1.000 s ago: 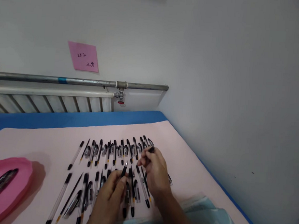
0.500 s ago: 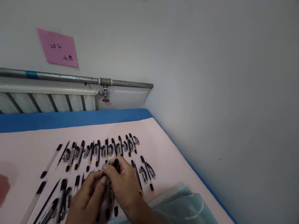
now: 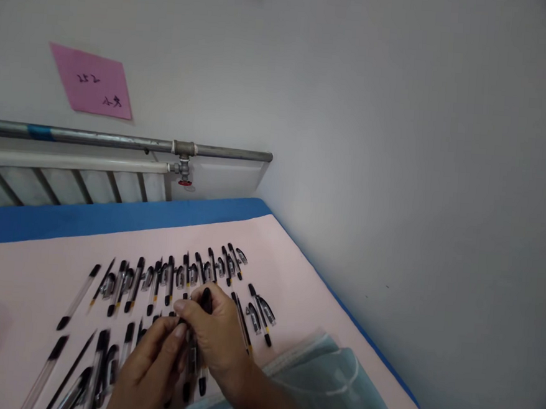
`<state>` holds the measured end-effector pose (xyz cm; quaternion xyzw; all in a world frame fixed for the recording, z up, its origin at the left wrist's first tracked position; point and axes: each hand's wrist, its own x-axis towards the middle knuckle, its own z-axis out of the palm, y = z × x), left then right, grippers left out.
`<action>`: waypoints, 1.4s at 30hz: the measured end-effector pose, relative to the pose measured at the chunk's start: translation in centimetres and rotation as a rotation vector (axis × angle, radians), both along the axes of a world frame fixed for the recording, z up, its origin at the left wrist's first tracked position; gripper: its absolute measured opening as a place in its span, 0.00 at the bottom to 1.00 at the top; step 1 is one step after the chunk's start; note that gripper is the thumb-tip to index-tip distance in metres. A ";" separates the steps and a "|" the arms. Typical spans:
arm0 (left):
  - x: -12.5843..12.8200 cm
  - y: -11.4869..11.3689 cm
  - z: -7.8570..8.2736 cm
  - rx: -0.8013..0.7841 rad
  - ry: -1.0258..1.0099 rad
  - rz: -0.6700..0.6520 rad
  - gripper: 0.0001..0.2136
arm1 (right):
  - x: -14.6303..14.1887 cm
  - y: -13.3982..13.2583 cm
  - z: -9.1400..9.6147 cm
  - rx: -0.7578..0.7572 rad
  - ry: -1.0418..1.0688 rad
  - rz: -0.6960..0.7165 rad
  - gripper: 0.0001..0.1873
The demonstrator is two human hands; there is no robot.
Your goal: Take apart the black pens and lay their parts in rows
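My left hand [image 3: 152,364] and my right hand [image 3: 221,335] meet above the pens, thumbs and fingers pinched close together. Between their fingertips is a pen, mostly hidden by the fingers. One black end [image 3: 207,301] shows at my right hand's curled fingers. Under and around both hands lie clear-barrelled pens [image 3: 137,285] with black ends, thin dark refills [image 3: 70,372] and clear-and-black clip caps [image 3: 254,318]. They are spread in rough rows on the pink sheet [image 3: 34,281].
A folded pale blue plastic bag or sheet [image 3: 320,388] lies at the front right, by my right forearm. Blue table covering [image 3: 113,215] borders the pink sheet. Behind are a metal pipe with a red valve [image 3: 184,183], a radiator [image 3: 68,187] and a pink note [image 3: 94,83]. A wall rises at right.
The view has turned slightly right, so everything sits further left and the pink thing at the left edge has left the picture. Both hands keep nearly the same pinching pose.
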<state>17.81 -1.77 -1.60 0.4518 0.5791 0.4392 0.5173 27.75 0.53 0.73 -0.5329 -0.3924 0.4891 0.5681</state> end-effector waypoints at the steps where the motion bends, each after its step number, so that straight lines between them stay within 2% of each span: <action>1: 0.0 0.0 0.0 -0.013 0.001 0.002 0.20 | 0.0 0.0 0.0 0.006 0.008 0.002 0.08; 6: -0.4 0.4 -0.2 -0.046 0.021 0.015 0.20 | 0.1 0.2 -0.6 0.017 0.026 0.043 0.03; 14: -0.2 0.2 -0.4 0.006 0.008 -0.054 0.17 | 0.2 0.4 -0.6 -0.029 0.033 -0.004 0.08; 18: 0.1 0.1 -0.6 -0.013 -0.032 -0.059 0.16 | 0.4 0.5 -1.0 0.025 0.021 0.011 0.06; 24: -0.2 0.5 -0.5 0.096 0.056 -0.096 0.14 | 0.3 0.6 -1.6 0.058 0.011 0.014 0.06; 31: -0.6 0.7 -1.2 0.142 0.086 -0.169 0.15 | 0.0 0.7 -1.4 0.023 0.026 0.004 0.09; 37: -0.6 0.9 -1.5 0.056 0.027 -0.145 0.16 | 0.2 0.7 -1.2 -0.034 0.160 0.112 0.08; 42: -1.0 1.0 -1.5 0.040 0.025 -0.187 0.15 | 0.1 0.8 -1.9 -0.019 0.124 0.086 0.12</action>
